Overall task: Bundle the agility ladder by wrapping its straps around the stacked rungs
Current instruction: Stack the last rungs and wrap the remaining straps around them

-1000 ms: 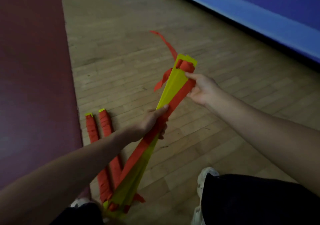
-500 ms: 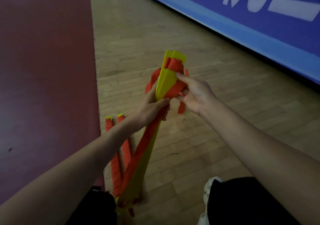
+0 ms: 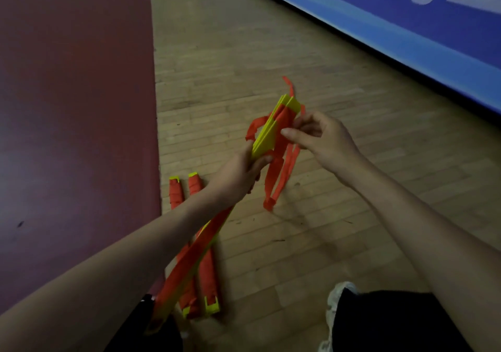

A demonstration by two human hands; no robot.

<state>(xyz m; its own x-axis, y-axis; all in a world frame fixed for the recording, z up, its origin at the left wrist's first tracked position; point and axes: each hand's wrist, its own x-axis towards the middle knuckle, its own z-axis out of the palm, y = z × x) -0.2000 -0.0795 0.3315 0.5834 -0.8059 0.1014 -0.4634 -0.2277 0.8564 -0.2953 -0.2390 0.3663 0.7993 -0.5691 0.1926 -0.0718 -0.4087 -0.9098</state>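
In the head view, a stack of flat yellow plastic ladder rungs (image 3: 267, 138) is held up off the pale wooden plank floor (image 3: 298, 53), slanting from a low end at about 7 o'clock in the frame, by the person's knee, to a high end just past centre toward 1 o'clock. The left hand (image 3: 235, 178) is clamped round the stack a little below its upper end, with the thumb lying across the yellow face and the fingers curled underneath. The right hand (image 3: 325, 140), at 3 o'clock of the stack's top, pinches the orange webbing strap (image 3: 275, 175) between thumb and fingertips, touching the rungs' edge. From that pinch the strap drops in a long loose loop toward 6 o'clock, hanging clear of the floor, while another loop bulges out at 9 o'clock of the stack and a short tail sticks up at 12 o'clock. More strap runs flat along the stack below the left hand. On the floor at 7 o'clock of the left hand lies a pair of strap-wrapped yellow-and-orange bundles (image 3: 208, 270), side by side, beside the edge of a dark red floor area (image 3: 76, 107). A blue banner with white lettering (image 3: 433, 18) crosses the frame at 2 o'clock. A white shoe (image 3: 339, 292) and black trouser leg (image 3: 393, 322) sit at 5 o'clock.
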